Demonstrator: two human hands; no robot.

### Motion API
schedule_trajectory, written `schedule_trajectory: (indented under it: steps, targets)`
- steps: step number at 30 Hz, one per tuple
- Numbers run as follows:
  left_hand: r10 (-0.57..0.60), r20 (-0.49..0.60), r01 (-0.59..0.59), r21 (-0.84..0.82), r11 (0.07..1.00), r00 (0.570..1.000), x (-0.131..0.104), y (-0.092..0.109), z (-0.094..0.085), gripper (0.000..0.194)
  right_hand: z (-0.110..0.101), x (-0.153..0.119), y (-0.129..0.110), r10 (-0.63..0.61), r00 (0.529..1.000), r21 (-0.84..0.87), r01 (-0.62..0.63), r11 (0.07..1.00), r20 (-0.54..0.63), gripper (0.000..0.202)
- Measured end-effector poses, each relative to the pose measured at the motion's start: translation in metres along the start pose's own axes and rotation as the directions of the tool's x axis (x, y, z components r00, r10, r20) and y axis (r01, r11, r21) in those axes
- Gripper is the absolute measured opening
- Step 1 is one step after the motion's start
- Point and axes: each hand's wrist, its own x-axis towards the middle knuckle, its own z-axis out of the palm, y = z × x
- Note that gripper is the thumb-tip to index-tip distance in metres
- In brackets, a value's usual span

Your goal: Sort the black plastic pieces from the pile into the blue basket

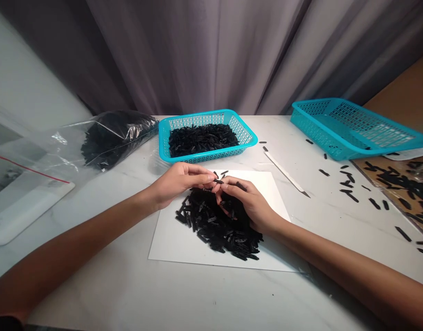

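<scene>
Between the fingertips of my left hand [179,181] and my right hand [248,197] is a small black elongated piece [218,181]. Both hands are closed in a pinch on it, above a white sheet [170,239]. Another dark piece [241,186] shows at the fingers of my right hand. Below the hands lies a pile of similar black pieces [216,225], some with small light marks. My right palm and wrist cover part of this pile. What exactly the pieces are, I cannot make out.
Behind the hands stands a blue basket [208,158] filled with black pieces. A clear plastic bag [118,133] of dark pieces lies left. At right are a second blue basket [335,122], a craft knife [287,174], scattered pieces [347,181] and a brown board [373,172].
</scene>
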Motion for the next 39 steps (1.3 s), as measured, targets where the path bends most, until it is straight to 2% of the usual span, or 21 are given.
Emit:
schedule_trajectory:
  steps: [13,19,24,26,27,28,29,30,31,32,33,35,37,39]
  targets:
    - [0.0,0.055,0.0,0.001,1.0,0.998,-0.001,0.002,0.001,0.02,0.0,0.0,0.0,0.006,1.0,-0.013,-0.006,1.0,0.001,0.023]
    - [0.02,-0.005,-0.019,0.042,0.999,1.0,0.0,0.002,0.0,0.014,0.0,0.0,0.0,0.012,1.0,-0.003,-0.012,1.0,-0.014,0.019]
    - [0.063,-0.003,-0.063,0.074,0.995,0.998,-0.002,0.005,0.005,0.015,0.001,0.0,-0.001,0.015,1.0,0.019,-0.015,1.0,-0.014,0.018]
    - [0.128,-0.015,-0.124,0.178,0.976,0.992,-0.003,0.007,0.005,0.014,0.001,0.0,-0.001,0.019,1.0,0.02,-0.019,1.0,-0.012,0.018]
    - [0.209,-0.043,-0.189,0.28,0.941,0.977,-0.002,0.008,0.002,0.013,0.001,0.0,-0.002,0.02,1.0,0.013,-0.02,1.0,-0.01,0.018]
    - [0.331,-0.077,-0.272,0.413,0.869,0.94,-0.001,0.008,-0.002,0.01,0.001,0.0,-0.002,0.021,1.0,0.003,-0.021,1.0,-0.008,0.018]
    - [0.474,-0.095,-0.346,0.561,0.752,0.875,0.001,0.008,-0.008,0.009,0.001,0.0,-0.002,0.024,1.0,-0.009,-0.024,1.0,-0.006,0.018]
    - [0.615,-0.088,-0.389,0.703,0.595,0.784,0.004,0.007,-0.016,0.008,0.001,0.0,-0.002,0.028,1.0,-0.022,-0.028,0.999,-0.001,0.019]
    - [0.719,-0.052,-0.391,0.811,0.435,0.693,0.007,0.007,-0.025,0.009,0.001,0.0,-0.002,0.035,0.999,-0.036,-0.035,0.999,0.006,0.019]
    - [0.765,-0.007,-0.361,0.879,0.312,0.643,0.01,0.006,-0.034,0.011,0.0,0.001,-0.002,0.044,0.999,-0.049,-0.043,0.998,0.016,0.019]
    - [0.776,0.01,-0.314,0.918,0.243,0.63,0.012,0.005,-0.041,0.01,0.0,0.001,-0.002,0.052,0.998,-0.062,-0.05,0.997,0.023,0.019]
    - [0.759,0.004,-0.269,0.937,0.225,0.651,0.014,0.005,-0.048,0.01,-0.001,0.002,-0.001,0.061,0.997,-0.086,-0.058,0.995,0.039,0.02]
    - [0.737,0.04,-0.333,0.908,0.256,0.675,0.012,0.007,-0.043,0.018,-0.002,0.002,-0.001,0.06,0.997,-0.106,-0.054,0.993,0.056,0.02]
    - [0.711,0.163,-0.476,0.838,0.267,0.684,0.005,0.009,-0.027,0.025,-0.002,0.003,-0.002,0.049,0.996,-0.143,-0.038,0.989,0.071,0.02]
